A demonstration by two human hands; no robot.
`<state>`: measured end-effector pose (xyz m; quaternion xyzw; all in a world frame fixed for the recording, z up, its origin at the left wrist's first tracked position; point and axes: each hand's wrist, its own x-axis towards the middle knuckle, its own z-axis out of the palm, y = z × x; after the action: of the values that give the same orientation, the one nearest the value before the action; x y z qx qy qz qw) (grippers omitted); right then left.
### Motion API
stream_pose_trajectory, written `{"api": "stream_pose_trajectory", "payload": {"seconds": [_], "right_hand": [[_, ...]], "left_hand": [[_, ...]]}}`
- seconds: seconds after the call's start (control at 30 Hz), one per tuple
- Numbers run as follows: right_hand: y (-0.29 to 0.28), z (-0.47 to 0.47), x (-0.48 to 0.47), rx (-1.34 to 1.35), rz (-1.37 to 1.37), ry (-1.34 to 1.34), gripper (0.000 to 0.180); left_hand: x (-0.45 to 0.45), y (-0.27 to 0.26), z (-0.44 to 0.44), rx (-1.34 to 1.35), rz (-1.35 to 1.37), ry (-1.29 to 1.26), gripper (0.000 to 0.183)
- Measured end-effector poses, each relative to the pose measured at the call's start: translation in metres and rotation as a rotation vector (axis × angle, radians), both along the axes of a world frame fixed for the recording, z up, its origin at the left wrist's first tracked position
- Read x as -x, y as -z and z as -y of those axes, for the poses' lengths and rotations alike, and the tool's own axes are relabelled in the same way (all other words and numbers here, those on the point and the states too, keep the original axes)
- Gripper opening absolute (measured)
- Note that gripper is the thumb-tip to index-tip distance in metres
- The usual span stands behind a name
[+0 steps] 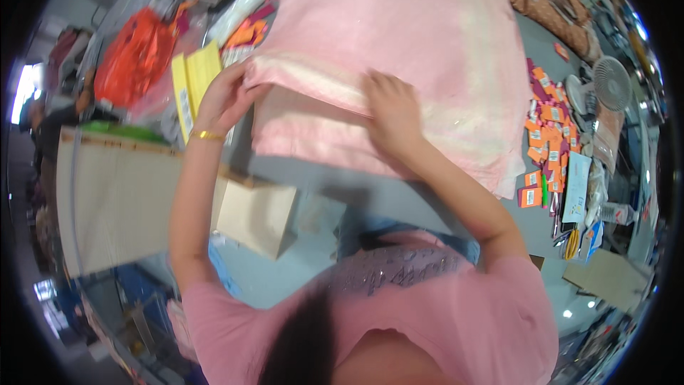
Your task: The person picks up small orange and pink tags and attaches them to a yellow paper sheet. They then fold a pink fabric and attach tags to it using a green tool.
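Observation:
A large pale pink cloth (385,27) with cream stripes lies folded in layers before me on a grey table (320,171). My left hand (230,93) pinches the near left corner of the upper layer between thumb and fingers and holds it raised. Beneath that lifted edge, a lower pink layer (310,128) shows through the gap. My right hand (393,109) rests across the same edge further right, palm down. Motion blurs its fingers, so I cannot tell whether they grip the cloth.
Orange barcode tags (553,117) are spread to the right, near a green marker (544,191), yellow-handled scissors (572,243) and a small fan (612,83). At left are a red plastic bag (136,59), yellow folded card (197,77) and a pale board (117,203). Another person (59,128) stands beyond.

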<state>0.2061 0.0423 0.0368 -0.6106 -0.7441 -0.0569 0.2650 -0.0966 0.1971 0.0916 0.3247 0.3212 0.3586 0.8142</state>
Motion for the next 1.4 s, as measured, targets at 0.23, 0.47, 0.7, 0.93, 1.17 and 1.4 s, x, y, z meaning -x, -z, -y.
{"api": "stream_pose_trajectory", "payload": {"seconds": [0.23,0.47,0.7,0.93,1.17,1.4], "right_hand": [[-0.064,0.105,-0.217,0.312,-0.212,0.393,0.031],[-0.165,-0.132,-0.347,0.392,0.252,0.433,0.028],[-0.183,-0.341,-0.387,-0.299,0.298,0.603,0.073],[-0.031,-0.148,-0.305,0.122,0.483,0.225,0.06],[0.029,-0.028,-0.261,0.367,0.156,0.337,0.074],[-0.009,0.036,-0.219,0.145,0.123,0.262,0.05]], "left_hand": [[-0.012,-0.045,-0.027,-0.069,-0.133,0.197,0.019],[-0.145,-0.065,-0.279,-0.364,-0.326,0.369,0.023],[-0.313,-0.09,-0.424,-1.308,-0.308,-0.317,0.054],[-0.274,0.039,-0.223,-2.219,-1.299,0.115,0.066],[-0.22,0.069,-0.188,-1.641,-1.286,0.068,0.078],[-0.015,0.028,-0.071,-1.008,-1.366,-0.007,0.053]]}}
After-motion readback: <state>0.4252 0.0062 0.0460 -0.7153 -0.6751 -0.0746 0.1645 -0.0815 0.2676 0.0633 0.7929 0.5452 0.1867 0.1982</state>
